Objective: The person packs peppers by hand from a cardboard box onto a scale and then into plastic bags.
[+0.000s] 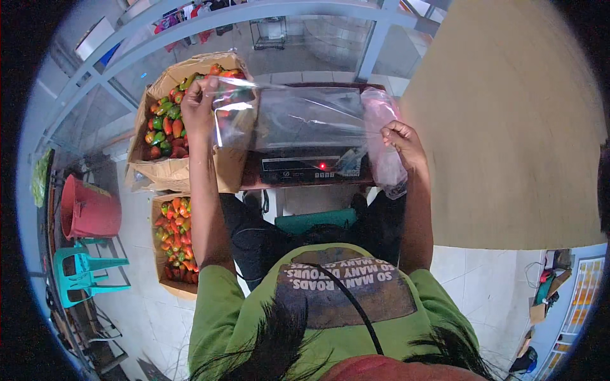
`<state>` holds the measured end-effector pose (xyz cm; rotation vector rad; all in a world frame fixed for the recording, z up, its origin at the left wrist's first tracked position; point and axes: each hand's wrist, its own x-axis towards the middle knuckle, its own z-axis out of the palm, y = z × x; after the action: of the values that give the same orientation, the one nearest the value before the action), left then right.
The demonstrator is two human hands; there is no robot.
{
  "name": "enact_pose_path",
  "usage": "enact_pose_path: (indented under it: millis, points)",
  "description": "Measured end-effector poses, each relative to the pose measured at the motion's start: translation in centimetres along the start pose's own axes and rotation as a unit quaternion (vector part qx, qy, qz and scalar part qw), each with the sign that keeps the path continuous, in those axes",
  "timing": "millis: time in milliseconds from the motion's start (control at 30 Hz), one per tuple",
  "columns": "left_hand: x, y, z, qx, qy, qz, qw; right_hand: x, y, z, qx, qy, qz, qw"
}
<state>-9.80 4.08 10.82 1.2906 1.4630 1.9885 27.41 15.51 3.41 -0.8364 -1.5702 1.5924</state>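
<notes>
Head view: left hand (199, 106) and right hand (405, 142) both have fingers pinching the clear plastic (311, 117), spread above the black scale (298, 166). I see small white markings on the scale's front, pale block lettering across the green shirt (254, 320).

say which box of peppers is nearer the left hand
The upper cardboard box: the left hand shows right in front of its peppers, while the lower box sits well below that hand in the picture.
</notes>
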Motion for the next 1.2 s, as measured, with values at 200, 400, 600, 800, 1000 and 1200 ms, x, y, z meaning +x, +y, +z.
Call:
enact_pose_path:
  millis: [200,400,600,800,1000,1200]
  points:
    - [-0.2,-2.1,0.3,0.025,-0.053,0.004,0.998,0.0,0.9,-1.2,-0.047,0.016,-0.016,0.999]
    - [-3.4,-1.4,6.2,0.082,-0.186,0.061,0.977,0.8,-4.0,5.2,-0.351,0.123,-0.204,0.906]
    - [-5.0,2.2,8.8,0.149,-0.319,-0.009,0.936,1.8,-4.9,11.0,-0.019,-0.126,-0.124,0.984]
    - [-5.2,1.6,8.1,0.065,-0.302,-0.068,0.949,1.5,-4.0,11.0,-0.026,-0.072,-0.116,0.99]
    - [-5.0,0.3,7.6,0.146,-0.314,-0.048,0.937,0.2,-4.5,11.6,0.025,0.009,-0.074,0.997]
    - [-5.2,2.1,8.4,0.22,-0.318,-0.03,0.922,0.4,-4.5,12.2,-0.082,0.003,-0.154,0.985]
